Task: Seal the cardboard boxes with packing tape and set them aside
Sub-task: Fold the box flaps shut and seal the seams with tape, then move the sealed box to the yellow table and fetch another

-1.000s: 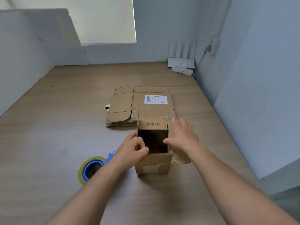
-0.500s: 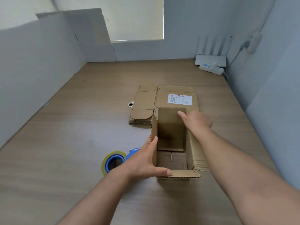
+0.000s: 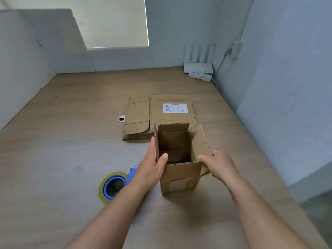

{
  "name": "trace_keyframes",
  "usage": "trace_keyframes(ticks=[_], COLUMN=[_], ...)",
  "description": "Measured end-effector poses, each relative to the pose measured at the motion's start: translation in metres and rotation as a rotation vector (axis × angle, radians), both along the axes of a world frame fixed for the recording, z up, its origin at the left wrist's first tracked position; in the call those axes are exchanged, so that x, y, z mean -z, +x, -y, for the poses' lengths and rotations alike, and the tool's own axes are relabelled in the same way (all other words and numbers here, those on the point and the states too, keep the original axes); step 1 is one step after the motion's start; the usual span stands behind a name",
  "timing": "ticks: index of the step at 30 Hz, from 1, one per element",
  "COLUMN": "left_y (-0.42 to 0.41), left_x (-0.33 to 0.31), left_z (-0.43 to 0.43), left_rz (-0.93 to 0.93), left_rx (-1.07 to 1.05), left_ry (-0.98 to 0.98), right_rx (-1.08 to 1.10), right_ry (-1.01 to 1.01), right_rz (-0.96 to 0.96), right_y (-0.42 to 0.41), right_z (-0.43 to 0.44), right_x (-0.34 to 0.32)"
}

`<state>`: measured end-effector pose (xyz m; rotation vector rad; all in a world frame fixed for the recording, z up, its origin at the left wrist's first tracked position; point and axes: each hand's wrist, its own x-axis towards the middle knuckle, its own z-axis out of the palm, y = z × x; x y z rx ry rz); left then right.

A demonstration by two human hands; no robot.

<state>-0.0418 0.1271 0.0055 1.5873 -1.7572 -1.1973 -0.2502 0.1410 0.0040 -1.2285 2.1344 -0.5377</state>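
Table (image 3: pixel 71 159): wooden, carrying everything below.
Flattened cardboard (image 3: pixel 143 114): lying flat just behind the open box, label upward.
Open box (image 3: pixel 181 177): upright between both hands, mouth upward, long axis vertical, top flaps not yet folded shut.
Right flap (image 3: pixel 201 139): splayed outward and away, just above the right hand.
Left hand (image 3: pixel 150 169): pinching the left wall, thumb hooked over the rim into the opening, fingers (image 3: pixel 152 146) straight along the outside.
Right hand (image 3: pixel 221 164): gripping the near right corner, thumb at the rim, other fingers hidden behind the flap.
Tape roll (image 3: pixel 112 187): on the table, down-left of the box, just beside the left forearm, well apart from the right hand.
Likely next move: folding flaps inward, then a left-hand reach for the tape.
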Motion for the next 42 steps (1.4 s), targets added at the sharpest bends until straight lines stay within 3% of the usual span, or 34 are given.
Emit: trace_keyframes(ticks=[4, 7, 12, 16, 19, 22, 25, 33, 42], left_y=[-0.001, 0.004, 0.017, 0.028, 0.029, 0.023, 0.006, -0.009, 0.032], left_x=[0.003, 0.001, -0.003, -0.016, -0.026, -0.029, -0.034, -0.037, -0.026], left_z=[-0.009, -0.021, -0.061, -0.097, -0.127, -0.157, -0.190, -0.280, -0.376], left_rz=[0.152, 0.117, 0.055, -0.060, -0.120, -0.126, -0.124, -0.018, 0.212], left_rx=[-0.094, -0.113, -0.169, -0.296, -0.373, -0.457, -0.473, -0.627, -0.903], left_ry=[0.049, 0.005, -0.018, -0.074, -0.124, -0.130, -0.137, -0.165, -0.152], right_rx=[0.000, -0.004, -0.056, -0.298, -0.432, -0.449, -0.437, -0.611, -0.881], right_ry=[-0.055, 0.004, -0.098, -0.100, -0.133, -0.249, -0.351, -0.399, -0.412], right_rz=[-0.003, 0.085, 0.166, 0.249, 0.129, -0.112, -0.206, -0.159, -0.002], right_y=[0.017, 0.026, 0.032, 0.043, 0.050, 0.047, 0.035, 0.031, 0.103], right_z=[-0.026, -0.039, -0.063, -0.081, -0.096, -0.116, -0.140, -0.199, -0.251], right_x=[-0.004, -0.011, -0.027, -0.043, -0.049, -0.053, -0.056, -0.045, -0.039])
